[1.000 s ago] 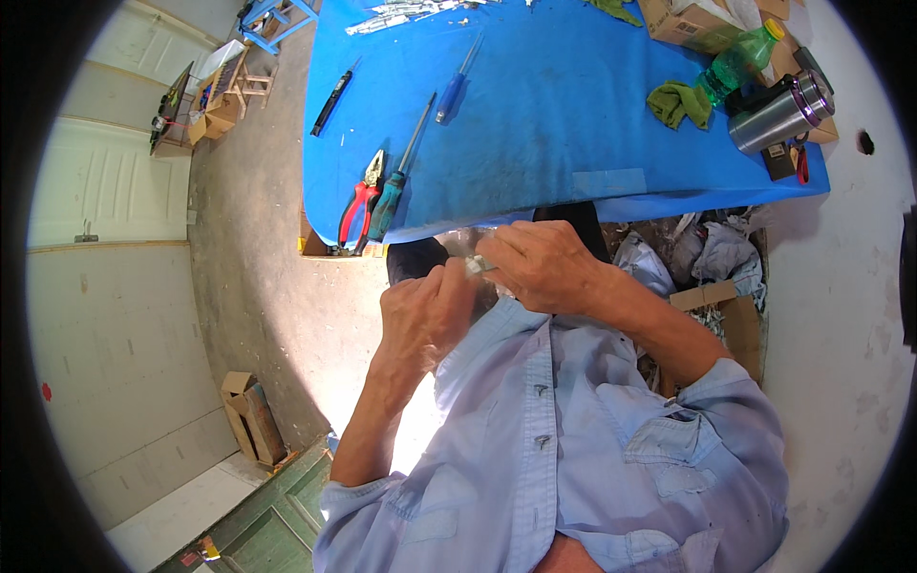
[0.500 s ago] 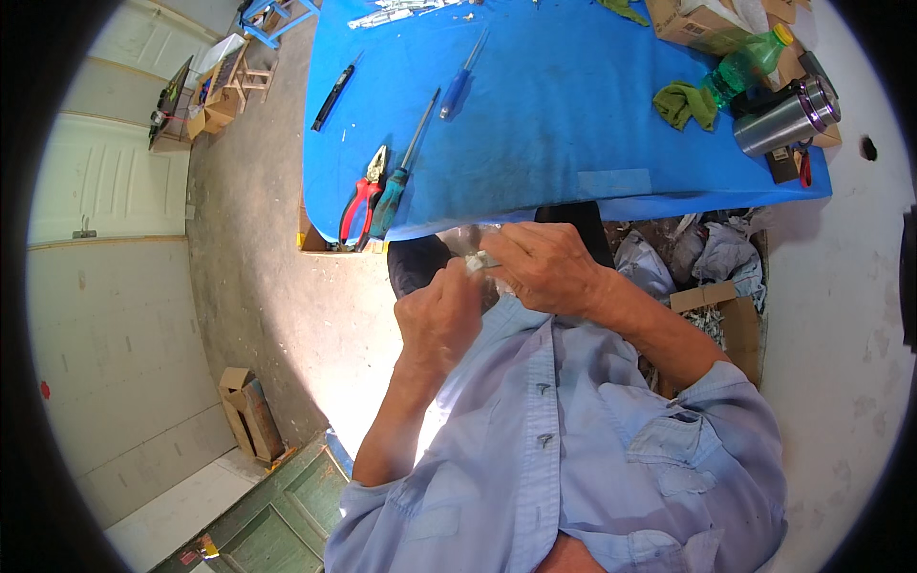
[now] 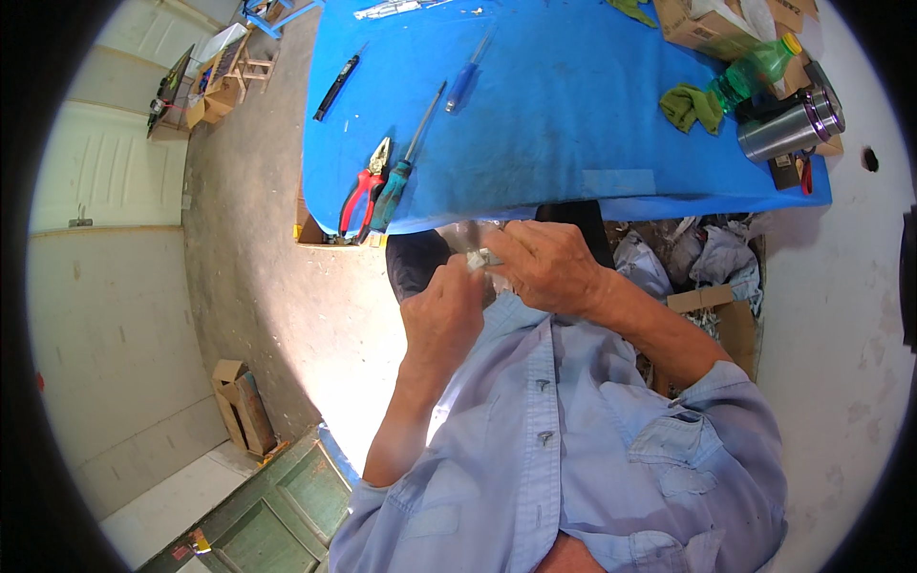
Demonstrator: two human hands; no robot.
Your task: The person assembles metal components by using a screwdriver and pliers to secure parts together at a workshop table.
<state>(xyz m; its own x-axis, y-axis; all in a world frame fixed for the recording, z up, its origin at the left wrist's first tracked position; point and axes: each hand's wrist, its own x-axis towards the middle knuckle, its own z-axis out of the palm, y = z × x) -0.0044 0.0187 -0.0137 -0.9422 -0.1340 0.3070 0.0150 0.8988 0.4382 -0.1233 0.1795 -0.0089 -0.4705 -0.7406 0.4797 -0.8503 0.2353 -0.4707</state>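
Note:
Just off the table's near edge, above my lap, both hands meet at a small whitish piece (image 3: 480,258); its kind is too small to make out. My left hand (image 3: 443,307) is closed at the piece's left end. From the right, my right hand (image 3: 554,265) pinches its other end between thumb and fingers. On the blue-covered table (image 3: 535,134), close to the left, lie red-and-black combination pliers (image 3: 364,191) beside a screwdriver with a teal handle (image 3: 392,196). A blue-handled screwdriver (image 3: 462,88) and a black pen-like tool (image 3: 336,88) lie farther back.
At the table's right are a steel thermos (image 3: 778,129), a green bottle (image 3: 750,76), a green cloth (image 3: 690,107) and a cardboard box (image 3: 707,29). Below the table at right, plastic bags (image 3: 645,265) and an open carton (image 3: 735,329) sit near the wall.
Both hands stay together on the small whitish piece, with only a slight shift of the left hand and forearm to the right. The view has tilted a little.

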